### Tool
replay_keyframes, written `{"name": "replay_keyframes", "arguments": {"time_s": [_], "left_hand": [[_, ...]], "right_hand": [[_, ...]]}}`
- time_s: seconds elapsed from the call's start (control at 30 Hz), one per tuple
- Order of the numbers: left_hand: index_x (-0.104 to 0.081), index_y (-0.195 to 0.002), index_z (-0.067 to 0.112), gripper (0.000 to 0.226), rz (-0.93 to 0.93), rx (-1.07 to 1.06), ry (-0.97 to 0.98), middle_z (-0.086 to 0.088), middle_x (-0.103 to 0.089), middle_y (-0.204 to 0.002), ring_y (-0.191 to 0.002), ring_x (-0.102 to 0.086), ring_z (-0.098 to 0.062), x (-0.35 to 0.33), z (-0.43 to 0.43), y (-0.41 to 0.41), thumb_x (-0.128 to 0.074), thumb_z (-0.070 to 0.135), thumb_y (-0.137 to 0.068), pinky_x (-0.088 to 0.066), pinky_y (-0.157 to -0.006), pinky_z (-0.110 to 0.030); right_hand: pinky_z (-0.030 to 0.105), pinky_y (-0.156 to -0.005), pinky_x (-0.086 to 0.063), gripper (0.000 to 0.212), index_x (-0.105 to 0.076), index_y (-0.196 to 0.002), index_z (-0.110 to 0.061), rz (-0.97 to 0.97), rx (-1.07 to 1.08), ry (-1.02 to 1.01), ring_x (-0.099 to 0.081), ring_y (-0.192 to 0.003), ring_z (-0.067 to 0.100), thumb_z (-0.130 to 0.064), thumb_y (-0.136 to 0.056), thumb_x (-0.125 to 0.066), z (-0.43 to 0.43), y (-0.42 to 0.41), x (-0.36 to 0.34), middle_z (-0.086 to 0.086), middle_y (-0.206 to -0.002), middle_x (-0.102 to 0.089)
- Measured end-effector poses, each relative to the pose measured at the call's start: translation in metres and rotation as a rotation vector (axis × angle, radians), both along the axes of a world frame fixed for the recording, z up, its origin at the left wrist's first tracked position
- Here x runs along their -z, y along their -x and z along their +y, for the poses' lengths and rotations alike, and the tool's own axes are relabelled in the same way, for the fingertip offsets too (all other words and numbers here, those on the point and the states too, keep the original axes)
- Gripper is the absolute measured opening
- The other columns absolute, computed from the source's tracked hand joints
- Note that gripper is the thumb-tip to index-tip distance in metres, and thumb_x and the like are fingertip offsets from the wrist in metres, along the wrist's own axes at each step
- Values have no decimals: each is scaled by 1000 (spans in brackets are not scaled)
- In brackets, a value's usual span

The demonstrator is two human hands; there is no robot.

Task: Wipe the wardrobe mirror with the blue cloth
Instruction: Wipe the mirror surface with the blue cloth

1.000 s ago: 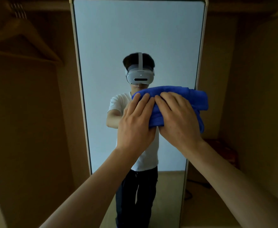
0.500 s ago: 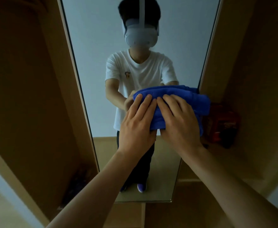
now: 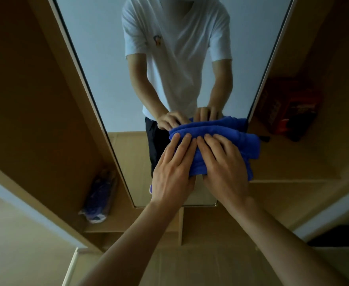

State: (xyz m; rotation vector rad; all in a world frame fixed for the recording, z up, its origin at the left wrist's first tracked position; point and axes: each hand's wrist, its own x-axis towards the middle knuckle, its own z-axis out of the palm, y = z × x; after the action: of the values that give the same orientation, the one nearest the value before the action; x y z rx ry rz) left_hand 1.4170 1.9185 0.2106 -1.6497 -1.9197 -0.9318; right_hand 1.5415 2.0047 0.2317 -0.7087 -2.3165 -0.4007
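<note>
The tall wardrobe mirror [image 3: 99,65] stands in a pale frame between wooden wardrobe panels and reflects a person in a white T-shirt. A folded blue cloth [image 3: 235,139] lies flat against the lower part of the glass, near its right edge. My left hand [image 3: 175,172] and my right hand [image 3: 223,164] press side by side on the cloth with straight fingers. The hands cover the cloth's lower left part. The mirror's bottom edge runs just below my wrists.
A wrapped bluish bundle [image 3: 99,199] lies on the low wardrobe shelf left of the mirror. A dark red box [image 3: 287,108] sits on the shelf at the right. Wooden side panels [image 3: 25,89] close in on both sides.
Both hands slid the cloth down the mirror from chest height to near its bottom edge. The view tilted downward with them, and the reflected head left the frame.
</note>
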Motion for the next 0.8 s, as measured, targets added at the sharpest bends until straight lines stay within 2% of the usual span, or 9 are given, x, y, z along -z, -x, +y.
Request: {"name": "replay_keyframes", "arguments": {"time_s": [0.07,0.2,0.4,0.6,0.8], "left_hand": [[-51,-148,7,69,-12,5,49,-11,-47,-156,-149,-36,-34,25,-3,-2,-79,14,-85,-48,-109,-51],[-50,-150,7,71,-28,9,142,-10,-45,-158,-150,-34,-32,70,-7,-5,-80,14,-85,-48,-110,-49],[-47,-151,8,73,-62,-17,276,-8,-43,-159,-151,-34,-30,134,-10,-11,-81,18,-87,-47,-112,-42],[-50,-149,8,70,-159,-27,344,-8,-46,-157,-149,-36,-29,186,-11,-21,-81,15,-86,-49,-110,-41],[-47,-151,10,70,-231,-26,417,-7,-44,-158,-150,-36,-28,223,-13,-23,-78,14,-88,-47,-112,-41]], "right_hand": [[45,-107,-45,47,-55,-136,-3,-45,1,44,-54,-126,34,-18,-91,-53,-3,-4,24,17,-135,-59],[45,-107,-45,50,-54,-138,-4,-99,24,137,-53,-128,33,-11,-90,-62,-6,-7,72,16,-137,-58],[45,-104,-48,46,-57,-136,-4,-137,41,215,-56,-126,33,-12,-90,-63,-8,-10,138,15,-134,-61],[45,-106,-46,47,-57,-137,-5,-215,51,316,-55,-127,32,-15,-91,-60,-10,-13,192,14,-135,-60],[45,-108,-45,52,-56,-138,-7,-283,76,401,-55,-129,31,-18,-89,-66,-11,-13,231,13,-137,-60]]}}
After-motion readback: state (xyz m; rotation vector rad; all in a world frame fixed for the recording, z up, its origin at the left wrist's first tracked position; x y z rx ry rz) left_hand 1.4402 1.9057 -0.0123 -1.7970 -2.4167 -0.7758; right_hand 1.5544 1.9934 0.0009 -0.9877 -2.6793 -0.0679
